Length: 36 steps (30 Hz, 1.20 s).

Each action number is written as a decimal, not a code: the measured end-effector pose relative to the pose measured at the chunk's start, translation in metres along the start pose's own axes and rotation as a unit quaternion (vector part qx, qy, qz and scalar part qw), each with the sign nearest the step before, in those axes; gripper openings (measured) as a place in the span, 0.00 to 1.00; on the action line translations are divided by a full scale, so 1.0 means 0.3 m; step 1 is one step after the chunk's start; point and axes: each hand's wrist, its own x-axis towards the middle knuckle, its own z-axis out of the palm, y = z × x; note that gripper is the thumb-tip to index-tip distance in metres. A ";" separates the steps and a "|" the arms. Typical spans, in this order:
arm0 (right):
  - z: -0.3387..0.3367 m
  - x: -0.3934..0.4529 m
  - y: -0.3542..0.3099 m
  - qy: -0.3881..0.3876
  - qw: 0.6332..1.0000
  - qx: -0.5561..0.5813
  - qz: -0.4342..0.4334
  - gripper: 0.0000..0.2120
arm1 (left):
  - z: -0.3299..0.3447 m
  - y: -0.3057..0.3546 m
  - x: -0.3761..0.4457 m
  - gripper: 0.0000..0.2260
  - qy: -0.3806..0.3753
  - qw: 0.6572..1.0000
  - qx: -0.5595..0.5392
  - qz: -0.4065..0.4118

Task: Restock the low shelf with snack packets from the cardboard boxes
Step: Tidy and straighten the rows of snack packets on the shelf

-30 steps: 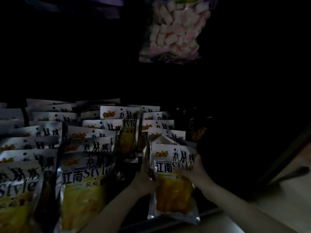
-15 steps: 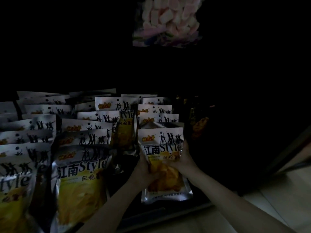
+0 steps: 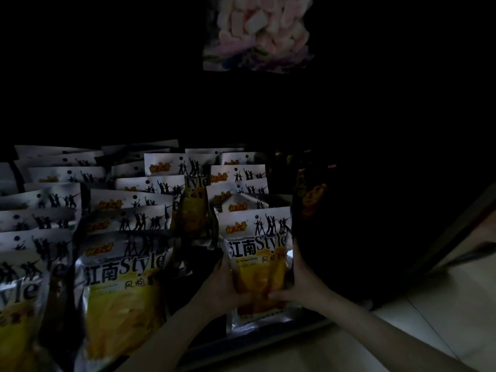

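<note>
Shelf lip (image 3: 268, 342) just below my packet (image 3: 257, 253); dark open room to right, packed rows (image 3: 120, 210) at left. My left hand (image 3: 220, 285) and right hand (image 3: 300, 283) grip packet sides, upright, front of right-most row.

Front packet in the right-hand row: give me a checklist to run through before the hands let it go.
1. Both hands on it: ok. The left hand and right hand grip the front packet at its sides.
2. Upright, label outward: ok.
3. In line with the row behind: ok, roughly.
4. Bottom edge seated on the shelf edge: cannot tell, too dark.
5. Apart from the dark packet to the right: cannot tell.
</note>
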 end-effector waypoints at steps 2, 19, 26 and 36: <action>-0.026 0.014 -0.040 0.045 0.997 0.068 -0.003 0.62 | -0.023 0.038 0.010 0.51 0.017 0.999 -0.045 -0.009; -0.102 0.181 -0.173 0.147 0.982 0.117 -0.008 0.44 | -0.125 0.211 0.118 0.40 0.146 0.977 -0.153 -0.017; -0.075 0.177 -0.363 0.311 0.933 -0.042 -0.173 0.34 | -0.265 0.254 0.071 0.37 0.224 0.972 0.053 0.038; 0.275 0.212 -0.611 -0.043 0.992 0.074 -0.098 0.45 | -0.668 0.063 -0.109 0.40 0.257 0.962 0.062 -0.074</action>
